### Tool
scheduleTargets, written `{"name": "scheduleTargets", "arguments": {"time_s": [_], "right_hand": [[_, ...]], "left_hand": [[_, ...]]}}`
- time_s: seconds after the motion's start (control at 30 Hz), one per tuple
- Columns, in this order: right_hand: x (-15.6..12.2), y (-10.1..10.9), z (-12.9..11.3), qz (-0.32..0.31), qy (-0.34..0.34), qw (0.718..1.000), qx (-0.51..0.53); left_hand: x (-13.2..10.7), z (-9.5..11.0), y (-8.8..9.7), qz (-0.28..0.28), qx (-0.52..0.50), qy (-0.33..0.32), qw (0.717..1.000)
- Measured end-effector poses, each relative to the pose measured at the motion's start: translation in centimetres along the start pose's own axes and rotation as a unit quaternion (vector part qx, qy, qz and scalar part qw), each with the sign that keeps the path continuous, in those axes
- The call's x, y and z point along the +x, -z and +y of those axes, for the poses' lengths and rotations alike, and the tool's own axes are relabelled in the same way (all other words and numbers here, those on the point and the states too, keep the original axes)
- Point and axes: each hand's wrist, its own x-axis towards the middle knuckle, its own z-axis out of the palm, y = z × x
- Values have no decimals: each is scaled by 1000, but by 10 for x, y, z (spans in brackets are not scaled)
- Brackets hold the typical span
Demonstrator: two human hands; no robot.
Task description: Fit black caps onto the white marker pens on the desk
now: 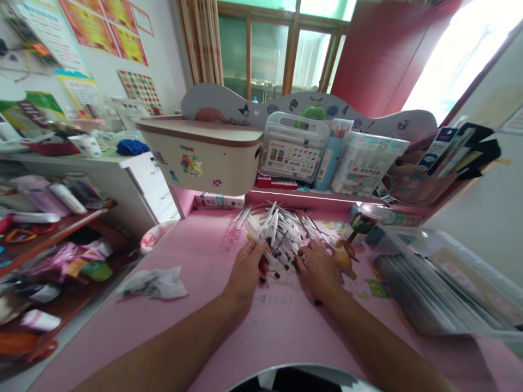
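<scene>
A loose pile of thin white pens point(281, 223), many with black ends, lies on the pink desk point(196, 256). At its near left edge is my left hand point(245, 269), the fingers curled inward against the pens. What they hold, if anything, is hidden. My right hand point(321, 269) is at the near right edge, its fingers bent and closed around the black end of a pen point(296, 265). A small black cap point(317, 302) lies beneath my right wrist. Right of that hand sits a brownish-yellow figure point(343, 258), blurred.
A crumpled white tissue point(155, 283) lies at left. At right stands a clear plastic bin point(449, 256) beside a jar of pens point(365, 220). A shelf behind carries a cream storage box point(204, 158) and marker cases point(294, 147). A pale rounded edge point(302, 373) shows at the bottom.
</scene>
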Motion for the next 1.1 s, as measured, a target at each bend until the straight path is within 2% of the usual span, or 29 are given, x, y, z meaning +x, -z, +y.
{"name": "scheduleTargets", "arguments": {"time_s": [0.13, 0.27, 0.47, 0.63, 0.8, 0.93, 1.1], "right_hand": [[0, -1, 2, 10, -31, 999, 44], [-3, 3, 11, 37, -34, 997, 66], [-12, 26, 29, 55, 9, 989, 134], [-16, 47, 41, 9, 32, 967, 252], [-17, 56, 45, -57, 47, 924, 375], [-18, 51, 44, -49, 58, 904, 420], [-17, 46, 44, -43, 56, 906, 416]], "left_hand": [[0, 1, -1, -10, 1, 16, 1000], [0, 4, -2, -17, -15, 32, 999], [1, 8, -3, 0, -32, 55, 998], [3, 10, -2, 36, -31, 64, 997], [7, 10, 0, 67, -51, 25, 996], [11, 8, 2, 66, -93, 28, 993], [12, 9, 1, 72, -155, 56, 984]]}}
